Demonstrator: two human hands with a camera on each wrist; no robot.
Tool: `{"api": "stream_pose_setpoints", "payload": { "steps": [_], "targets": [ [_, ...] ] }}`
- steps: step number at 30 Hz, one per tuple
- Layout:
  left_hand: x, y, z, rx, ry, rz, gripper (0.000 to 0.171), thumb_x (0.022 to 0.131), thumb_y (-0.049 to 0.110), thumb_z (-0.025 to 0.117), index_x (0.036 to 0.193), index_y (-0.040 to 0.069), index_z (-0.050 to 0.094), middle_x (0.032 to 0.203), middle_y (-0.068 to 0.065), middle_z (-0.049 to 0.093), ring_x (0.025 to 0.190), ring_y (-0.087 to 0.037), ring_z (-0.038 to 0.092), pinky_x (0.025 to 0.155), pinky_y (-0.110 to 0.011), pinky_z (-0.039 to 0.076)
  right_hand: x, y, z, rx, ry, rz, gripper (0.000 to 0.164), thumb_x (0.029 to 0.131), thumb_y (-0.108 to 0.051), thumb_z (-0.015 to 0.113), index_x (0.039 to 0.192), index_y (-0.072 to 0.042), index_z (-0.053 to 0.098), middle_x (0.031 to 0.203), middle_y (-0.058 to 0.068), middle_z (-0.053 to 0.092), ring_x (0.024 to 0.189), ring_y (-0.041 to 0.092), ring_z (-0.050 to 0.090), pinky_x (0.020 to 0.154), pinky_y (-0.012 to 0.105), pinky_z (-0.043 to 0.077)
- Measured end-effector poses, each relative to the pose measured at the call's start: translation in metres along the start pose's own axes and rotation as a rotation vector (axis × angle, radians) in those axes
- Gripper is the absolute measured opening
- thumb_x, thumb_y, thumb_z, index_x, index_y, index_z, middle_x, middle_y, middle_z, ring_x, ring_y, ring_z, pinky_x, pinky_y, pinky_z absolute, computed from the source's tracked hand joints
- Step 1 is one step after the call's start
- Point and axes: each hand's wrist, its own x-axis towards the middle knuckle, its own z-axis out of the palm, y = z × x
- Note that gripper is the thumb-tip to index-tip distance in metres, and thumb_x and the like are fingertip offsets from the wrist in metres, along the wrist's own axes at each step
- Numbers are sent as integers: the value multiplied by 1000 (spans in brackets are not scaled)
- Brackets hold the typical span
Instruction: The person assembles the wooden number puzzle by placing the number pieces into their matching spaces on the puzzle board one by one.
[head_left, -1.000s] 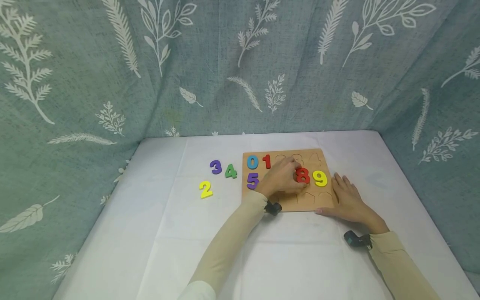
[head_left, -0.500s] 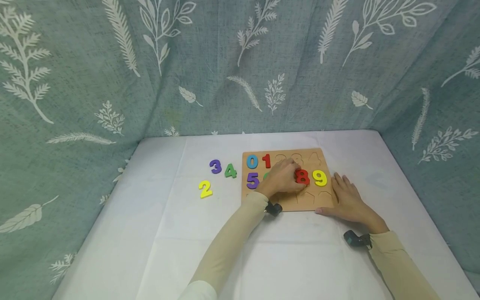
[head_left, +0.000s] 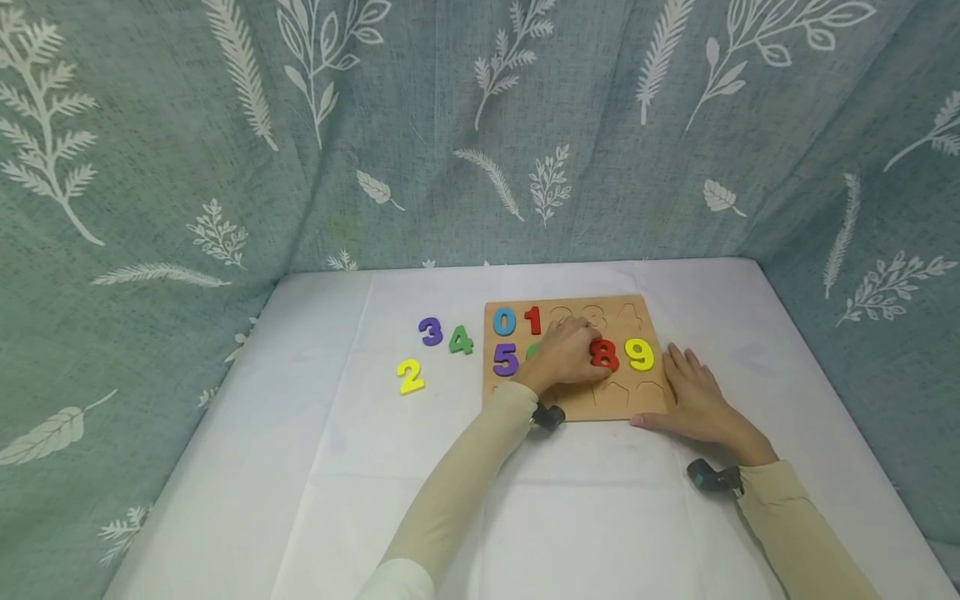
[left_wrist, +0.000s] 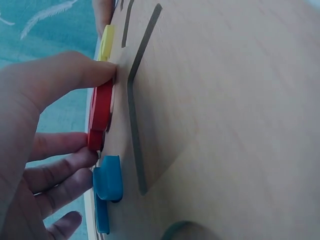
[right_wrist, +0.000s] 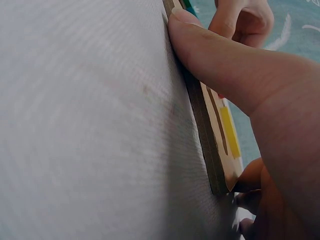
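My left hand (head_left: 564, 354) pinches a red number 8 (head_left: 604, 356) between thumb and fingers, over the middle row of a wooden number board (head_left: 570, 410). Whether the 8 sits fully in its recess I cannot tell. A blue piece (left_wrist: 107, 180) stands beside those fingers in the left wrist view; in the head view the hand hides it. To the right of the 8 is a yellow 9 (head_left: 640, 355). My right hand (head_left: 697, 400) rests at the board's front right corner, fingers extended along the right side, thumb (right_wrist: 215, 55) against the front edge.
On the board lie a blue 0 (head_left: 504, 322), a red 1 (head_left: 532, 320), a purple 5 (head_left: 506, 359) and a partly covered green piece (head_left: 532, 351). Left of it, on the white cloth, are a purple 3 (head_left: 431, 332), a green 4 (head_left: 461, 340) and a yellow 2 (head_left: 410, 377).
The red 8 has shifted very slightly toward the near side, with the left hand still holding it. The right hand stays in place at the board's corner.
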Motion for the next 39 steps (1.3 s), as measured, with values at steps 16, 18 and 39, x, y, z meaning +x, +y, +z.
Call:
{"api": "stream_pose_setpoints", "payload": {
  "steps": [16,18,39],
  "targets": [
    [1,2,-1,-20,-11,-11,48,87,50,76,120,16,72,125,2,64,112,-15,53,97,-33,43,-1,-1,-1,4,-2,-5,136,74,-66,81,160,12,10,168,37,3,155,58,-4,121,76,2],
    [1,2,-1,-19,-10,-9,49,87,51,76,121,15,72,121,3,64,109,-14,53,96,-33,43,-1,0,-1,3,0,-6,136,74,-66,82,160,13,10,168,37,3,155,59,-4,121,76,2],
    [1,1,0,-37,-6,-16,60,87,52,75,132,14,68,127,2,61,113,-15,51,101,-34,43,0,-1,0,-3,-10,9,138,74,-69,80,160,12,10,168,36,2,155,58,-6,122,76,1]
  ]
}}
